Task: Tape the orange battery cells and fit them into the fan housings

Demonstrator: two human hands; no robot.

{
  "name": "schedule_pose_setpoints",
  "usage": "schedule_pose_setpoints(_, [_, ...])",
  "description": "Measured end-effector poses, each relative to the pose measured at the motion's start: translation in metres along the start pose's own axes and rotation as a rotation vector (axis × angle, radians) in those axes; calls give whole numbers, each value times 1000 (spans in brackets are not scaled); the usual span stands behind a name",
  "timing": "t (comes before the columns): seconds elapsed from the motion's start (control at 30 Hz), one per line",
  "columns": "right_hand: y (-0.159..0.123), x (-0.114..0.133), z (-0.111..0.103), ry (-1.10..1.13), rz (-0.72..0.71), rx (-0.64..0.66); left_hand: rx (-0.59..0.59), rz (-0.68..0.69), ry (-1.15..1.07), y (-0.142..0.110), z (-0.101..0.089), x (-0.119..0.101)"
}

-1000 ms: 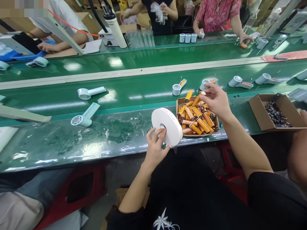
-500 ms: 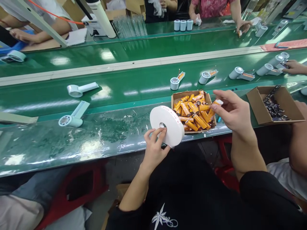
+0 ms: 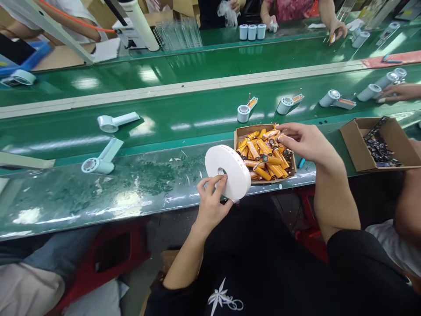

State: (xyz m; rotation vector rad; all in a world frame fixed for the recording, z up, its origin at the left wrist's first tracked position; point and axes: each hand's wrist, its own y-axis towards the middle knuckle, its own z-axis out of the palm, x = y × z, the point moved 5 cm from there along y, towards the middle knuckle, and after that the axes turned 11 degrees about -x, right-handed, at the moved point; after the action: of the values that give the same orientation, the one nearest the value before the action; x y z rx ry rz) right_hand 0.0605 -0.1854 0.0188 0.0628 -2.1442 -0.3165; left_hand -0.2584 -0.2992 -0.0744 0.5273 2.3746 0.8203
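My left hand (image 3: 212,197) grips a wide white roll of tape (image 3: 226,171) with small red marks along its edge, fingertips at the hole in its core. The roll is tilted, just left of a shallow cardboard box (image 3: 241,131) heaped with orange-wrapped batteries (image 3: 263,149) with thin wires. Over the box's right side is my right hand (image 3: 304,140), thumb and forefinger apart, their tips at the upper batteries. No battery shows clearly held in it.
Pale blue handheld fan bodies (image 3: 243,113) lie along the green conveyor belt (image 3: 184,109). Another fan body (image 3: 98,163) rests on the near ledge at left. To the right stands a box of small black parts (image 3: 353,147). A co-worker's hand (image 3: 399,92) reaches in at far right.
My right hand has moved left over the battery box; the orange battery with a white patch is no longer visible in its fingers. Fan bodies on the belt have shifted slightly right.
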Motion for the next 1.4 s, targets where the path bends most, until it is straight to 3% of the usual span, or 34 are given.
schedule_pose_setpoints(0.13, [9, 9, 0, -170, -101, -142, -15, -7, 3, 1, 1, 0])
schedule_pose_setpoints(0.27, [11, 20, 6, -166, -188, -147, -44, -2, 11, 1, 1, 2])
schedule_pose_setpoints(0.4, [16, 15, 10, -134, -195, -226, -85, -27, 44, -2, -1, 11])
schedule_pose_setpoints(0.47, [19, 6, 16, -130, -159, -207, -102, -41, 67, -5, -2, 16])
schedule_pose_setpoints(0.53, [19, -1, 20, -23, -107, -192, -112, -53, 79, -8, -4, 19])
schedule_pose_setpoints(0.63, [9, -2, 20, 345, -51, -274, -102, -59, 82, -11, -4, 19])
schedule_pose_setpoints(0.73, [-9, 9, 27, 659, -48, -297, -104, -37, 73, -10, -5, 13])
schedule_pose_setpoints(0.87, [-36, 29, 40, 911, -106, -393, -113, 1, 62, -2, -8, 2])
schedule_pose_setpoints(1.13, [-74, 41, 60, 825, -200, -693, -98, 35, 70, 7, -9, -16])
schedule_pose_setpoints(1.4, [-85, 36, 67, 850, -300, -744, -103, 21, 38, 8, -9, -26])
